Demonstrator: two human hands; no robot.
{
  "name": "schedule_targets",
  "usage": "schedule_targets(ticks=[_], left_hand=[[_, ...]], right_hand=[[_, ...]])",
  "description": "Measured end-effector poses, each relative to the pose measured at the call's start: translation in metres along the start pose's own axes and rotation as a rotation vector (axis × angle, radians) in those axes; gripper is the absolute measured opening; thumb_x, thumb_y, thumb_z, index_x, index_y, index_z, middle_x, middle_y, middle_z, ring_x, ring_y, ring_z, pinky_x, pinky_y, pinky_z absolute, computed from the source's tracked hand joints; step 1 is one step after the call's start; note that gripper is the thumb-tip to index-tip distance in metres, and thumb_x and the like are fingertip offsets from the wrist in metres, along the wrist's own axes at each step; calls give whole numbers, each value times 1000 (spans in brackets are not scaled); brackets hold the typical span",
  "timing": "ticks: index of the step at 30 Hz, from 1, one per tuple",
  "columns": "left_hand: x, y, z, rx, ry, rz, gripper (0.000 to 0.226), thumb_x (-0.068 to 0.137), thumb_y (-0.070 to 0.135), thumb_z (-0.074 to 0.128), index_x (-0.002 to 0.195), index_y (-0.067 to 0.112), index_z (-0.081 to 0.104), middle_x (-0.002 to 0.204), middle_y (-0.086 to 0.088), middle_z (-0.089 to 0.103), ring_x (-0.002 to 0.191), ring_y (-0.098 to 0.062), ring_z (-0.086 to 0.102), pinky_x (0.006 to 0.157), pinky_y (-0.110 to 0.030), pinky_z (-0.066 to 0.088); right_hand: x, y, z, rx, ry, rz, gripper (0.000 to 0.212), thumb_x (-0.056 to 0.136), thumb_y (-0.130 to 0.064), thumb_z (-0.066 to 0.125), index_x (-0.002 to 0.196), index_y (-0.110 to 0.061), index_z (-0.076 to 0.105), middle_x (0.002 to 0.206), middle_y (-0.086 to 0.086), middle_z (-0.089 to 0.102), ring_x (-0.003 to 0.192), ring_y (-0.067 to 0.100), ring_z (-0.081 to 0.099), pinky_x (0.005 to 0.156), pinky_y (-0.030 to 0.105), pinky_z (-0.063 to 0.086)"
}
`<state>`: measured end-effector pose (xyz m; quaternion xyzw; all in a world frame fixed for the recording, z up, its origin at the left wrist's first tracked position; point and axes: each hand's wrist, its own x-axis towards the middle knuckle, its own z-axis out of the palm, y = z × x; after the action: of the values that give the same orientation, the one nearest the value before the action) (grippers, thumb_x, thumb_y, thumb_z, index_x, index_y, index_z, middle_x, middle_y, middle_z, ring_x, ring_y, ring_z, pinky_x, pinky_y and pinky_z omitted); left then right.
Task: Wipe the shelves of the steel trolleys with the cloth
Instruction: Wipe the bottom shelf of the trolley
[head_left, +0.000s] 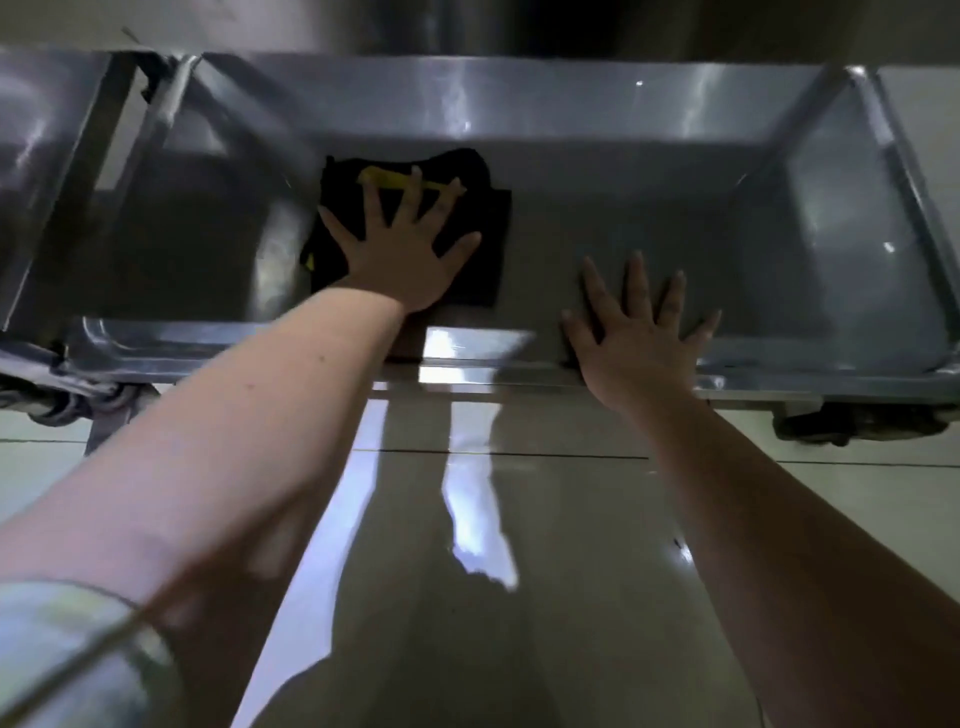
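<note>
A black cloth (483, 228) with a yellow stripe lies flat on the low steel trolley shelf (649, 208), left of its middle. My left hand (402, 249) presses down on the cloth with fingers spread and straight. My right hand (636, 332) rests flat on the bare shelf near its front rim, fingers spread, a hand's width to the right of the cloth. The shelf has raised sloping walls all round.
A second steel trolley (47, 156) stands close on the left. Caster wheels (857, 423) show under the front corners. Glossy floor tiles (467, 597) stretch toward me. An upper shelf edge (467, 31) overhangs at the top.
</note>
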<state>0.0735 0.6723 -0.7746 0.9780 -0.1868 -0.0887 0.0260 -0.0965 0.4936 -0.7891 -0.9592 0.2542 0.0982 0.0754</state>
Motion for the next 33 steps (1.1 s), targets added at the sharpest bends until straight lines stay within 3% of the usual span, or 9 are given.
schedule_targets(ticks=[5, 8, 11, 14, 20, 28, 33], left_hand=[[-56, 6, 13, 29, -62, 73, 72, 78, 84, 4, 145, 61, -8, 164, 7, -17, 146, -41, -22, 99, -78, -16], [-90, -1, 22, 26, -2, 126, 70, 80, 85, 12, 145, 63, -4, 164, 6, -13, 147, -39, -18, 98, -76, -17], [-86, 1, 19, 16, 23, 100, 67, 84, 81, 17, 145, 62, -2, 164, 6, -13, 148, -39, -17, 100, -76, -16], [-85, 0, 23, 0, 60, 114, 65, 87, 79, 19, 146, 62, 1, 164, 7, -12, 148, -37, -17, 100, -75, -17], [-46, -7, 17, 45, 26, 44, 67, 83, 82, 10, 145, 62, -5, 164, 7, -13, 147, -38, -20, 100, -77, -17], [46, -7, -7, 2, -73, 68, 70, 84, 85, 16, 147, 60, -5, 164, 5, -14, 146, -41, -21, 100, -79, -14], [1, -5, -1, 27, -60, 124, 69, 87, 81, 15, 149, 57, -5, 164, 5, -14, 146, -42, -20, 103, -78, -11]], right_hand=[[-1, -1, -1, -38, -15, 33, 60, 90, -74, 6, 143, -59, -19, 162, -8, -21, 147, 35, -20, 110, 69, -9], [4, -10, -4, -14, -112, 84, 59, 90, -74, 6, 139, -61, -24, 159, -9, -28, 144, 39, -25, 109, 69, -14], [21, -36, -10, -51, -115, 1, 56, 93, -71, 8, 141, -61, -18, 160, -11, -25, 143, 45, -25, 107, 66, -20], [34, -49, -9, -43, -43, -95, 54, 95, -66, 5, 144, -58, -17, 160, -14, -22, 145, 41, -23, 108, 68, -16], [34, -46, 2, -64, -5, -77, 55, 91, -67, -2, 143, -58, -19, 160, -15, -21, 145, 40, -22, 107, 70, -16], [35, -47, 2, -73, 8, -76, 58, 89, -69, -2, 143, -59, -18, 161, -14, -18, 145, 41, -23, 110, 69, -13], [35, -48, 2, -54, 38, -62, 56, 91, -69, 0, 144, -59, -13, 162, -15, -15, 146, 40, -20, 110, 68, -13]])
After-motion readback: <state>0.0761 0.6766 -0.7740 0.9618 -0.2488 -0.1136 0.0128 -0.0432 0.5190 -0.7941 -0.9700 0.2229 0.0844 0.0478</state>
